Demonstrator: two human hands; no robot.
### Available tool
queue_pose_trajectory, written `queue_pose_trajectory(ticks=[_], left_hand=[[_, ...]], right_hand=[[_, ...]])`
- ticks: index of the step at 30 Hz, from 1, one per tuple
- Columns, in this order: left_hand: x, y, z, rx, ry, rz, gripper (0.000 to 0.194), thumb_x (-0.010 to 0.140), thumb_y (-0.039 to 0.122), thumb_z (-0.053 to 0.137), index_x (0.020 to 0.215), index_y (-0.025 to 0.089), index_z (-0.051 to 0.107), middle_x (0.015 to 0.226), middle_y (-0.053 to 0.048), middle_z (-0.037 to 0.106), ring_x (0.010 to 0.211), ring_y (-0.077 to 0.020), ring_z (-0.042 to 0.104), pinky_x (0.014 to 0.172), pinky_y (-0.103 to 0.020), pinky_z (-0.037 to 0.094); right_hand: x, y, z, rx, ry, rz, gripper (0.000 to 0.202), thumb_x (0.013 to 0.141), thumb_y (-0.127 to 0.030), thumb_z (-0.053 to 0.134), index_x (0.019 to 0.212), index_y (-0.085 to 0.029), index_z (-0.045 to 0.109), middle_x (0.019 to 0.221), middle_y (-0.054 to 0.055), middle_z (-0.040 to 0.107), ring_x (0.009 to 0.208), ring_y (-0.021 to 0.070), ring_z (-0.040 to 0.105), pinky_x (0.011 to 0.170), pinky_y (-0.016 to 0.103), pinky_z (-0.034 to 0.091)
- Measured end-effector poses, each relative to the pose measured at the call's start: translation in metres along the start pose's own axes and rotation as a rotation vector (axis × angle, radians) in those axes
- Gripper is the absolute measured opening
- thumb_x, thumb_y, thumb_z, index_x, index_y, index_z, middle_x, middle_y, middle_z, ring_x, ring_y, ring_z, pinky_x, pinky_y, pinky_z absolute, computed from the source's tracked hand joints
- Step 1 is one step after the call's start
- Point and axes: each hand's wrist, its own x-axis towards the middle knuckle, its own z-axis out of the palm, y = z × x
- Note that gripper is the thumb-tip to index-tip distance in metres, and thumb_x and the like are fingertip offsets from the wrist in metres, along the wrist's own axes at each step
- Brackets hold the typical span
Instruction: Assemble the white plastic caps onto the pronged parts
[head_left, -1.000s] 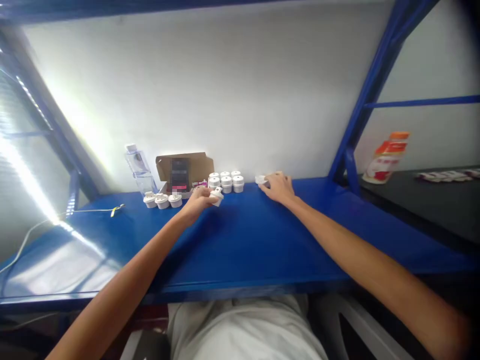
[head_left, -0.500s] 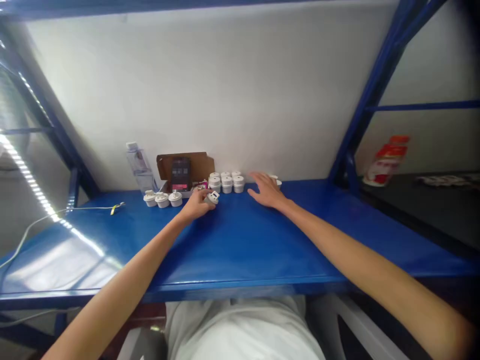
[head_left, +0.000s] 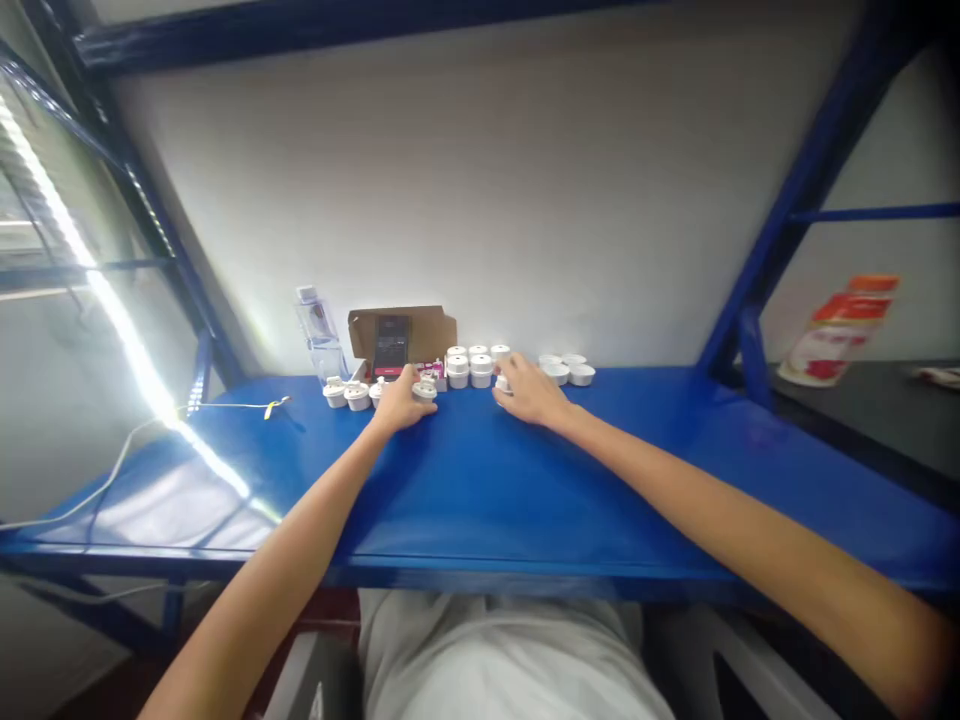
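Observation:
My left hand [head_left: 397,404] is closed around a small white round plug-like piece [head_left: 424,389], held upright just over the blue table. Left of that hand stands a row of similar white round pieces [head_left: 358,396] with raised tops, partly hidden by my fingers. My right hand [head_left: 531,392] has its thumb and fingers curled round a small white round cup [head_left: 503,384] at the right end of a stacked group of white cups [head_left: 481,372]. My fingers cover part of that cup. Behind my right wrist sit several low white round caps [head_left: 581,374].
An open cardboard box [head_left: 435,332] holds a phone-like dark device [head_left: 391,345] upright. A clear bottle [head_left: 319,335] leans beside it. A white cable [head_left: 232,405] crosses the blue table [head_left: 450,500] at left. A red-and-white bottle [head_left: 836,335] stands on the dark surface at right.
My right hand has moved left from near the low caps to the stacked cups, and its fingers have closed. My left hand has turned its piece upright. The camera view has shifted left.

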Motion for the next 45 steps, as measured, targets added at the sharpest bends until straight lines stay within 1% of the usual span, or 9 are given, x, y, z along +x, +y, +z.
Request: queue_pose_trajectory(ticks=[8,12,19,25,30,35,40,43,45], left_hand=[[-0.003,0.01,0.0,0.537,0.041,0.027,0.034,0.079,0.032,0.068,0.107,0.017,0.057,0.122,-0.021,0.06,0.118,-0.0389,0.06,0.097,-0.043,0.047],[-0.005,0.013,-0.009,0.628,0.054,-0.048,0.039,0.085,0.029,0.062,0.12,0.014,0.055,0.126,-0.022,0.057,0.114,-0.0394,0.063,0.092,-0.044,0.049],[-0.015,0.043,-0.002,0.104,0.107,0.202,0.053,0.081,0.048,0.074,0.123,0.02,0.058,0.118,-0.013,0.06,0.11,-0.032,0.061,0.099,-0.04,0.046],[-0.04,0.073,0.03,-0.112,-0.264,0.441,0.046,0.085,0.039,0.07,0.127,0.024,0.063,0.117,-0.011,0.064,0.105,-0.0297,0.061,0.102,-0.039,0.045],[-0.043,0.072,0.032,0.029,-0.325,0.609,0.038,0.086,0.014,0.056,0.119,0.025,0.069,0.138,-0.013,0.055,0.125,-0.03,0.053,0.115,-0.041,0.035],[-0.048,0.079,0.03,0.126,-0.247,0.67,0.026,0.095,0.026,0.054,0.115,0.025,0.07,0.129,-0.014,0.057,0.112,-0.0289,0.059,0.107,-0.04,0.042],[-0.047,0.086,0.031,-0.097,-0.1,0.438,0.041,0.087,0.049,0.069,0.119,0.023,0.065,0.105,-0.011,0.065,0.094,-0.0266,0.064,0.092,-0.036,0.048],[-0.038,0.085,0.032,-0.375,-0.073,0.169,0.048,0.091,0.063,0.058,0.11,0.02,0.063,0.074,-0.004,0.063,0.067,-0.0206,0.063,0.071,-0.032,0.049],[-0.03,0.08,0.029,-0.545,-0.106,-0.022,0.056,0.091,0.071,0.051,0.1,0.018,0.063,0.063,-0.002,0.059,0.052,-0.0165,0.056,0.056,-0.03,0.042]], right_hand=[[-0.012,-0.001,-0.012,0.079,-0.171,0.077,0.037,0.091,-0.059,0.06,0.092,-0.022,0.066,0.107,0.01,0.066,0.095,0.0272,0.066,0.076,0.034,0.047],[-0.01,-0.004,-0.012,0.176,-0.09,0.074,0.044,0.094,-0.059,0.053,0.077,-0.02,0.063,0.099,0.011,0.07,0.093,0.026,0.066,0.078,0.033,0.046],[-0.009,-0.019,-0.002,1.171,-0.139,0.505,0.047,0.1,-0.058,0.045,0.083,-0.019,0.064,0.07,0.005,0.067,0.059,0.0179,0.06,0.053,0.028,0.046],[-0.014,-0.039,-0.002,1.599,-0.259,0.588,0.031,0.102,-0.044,0.05,0.094,-0.019,0.066,0.074,0.002,0.07,0.059,0.0138,0.062,0.054,0.024,0.053],[-0.013,-0.03,-0.01,1.463,-0.466,0.617,0.053,0.103,-0.06,0.039,0.077,-0.019,0.061,0.054,0.002,0.058,0.041,0.0115,0.046,0.035,0.021,0.032],[-0.01,-0.028,-0.008,1.413,-0.388,0.577,0.044,0.098,-0.051,0.049,0.066,-0.022,0.049,0.045,-0.004,0.039,0.037,0.0079,0.024,0.035,0.022,0.012],[-0.011,-0.038,-0.003,1.283,-0.045,0.487,0.049,0.098,-0.061,0.042,0.072,-0.022,0.054,0.054,0.001,0.047,0.047,0.014,0.04,0.042,0.027,0.031],[-0.013,-0.032,-0.014,0.911,0.184,0.121,0.044,0.1,-0.06,0.043,0.097,-0.022,0.066,0.085,0.008,0.065,0.08,0.0244,0.062,0.071,0.035,0.053],[-0.013,-0.021,-0.023,0.615,0.222,-0.163,0.03,0.1,-0.045,0.052,0.118,-0.026,0.066,0.116,0.011,0.066,0.111,0.0297,0.06,0.096,0.043,0.05]])
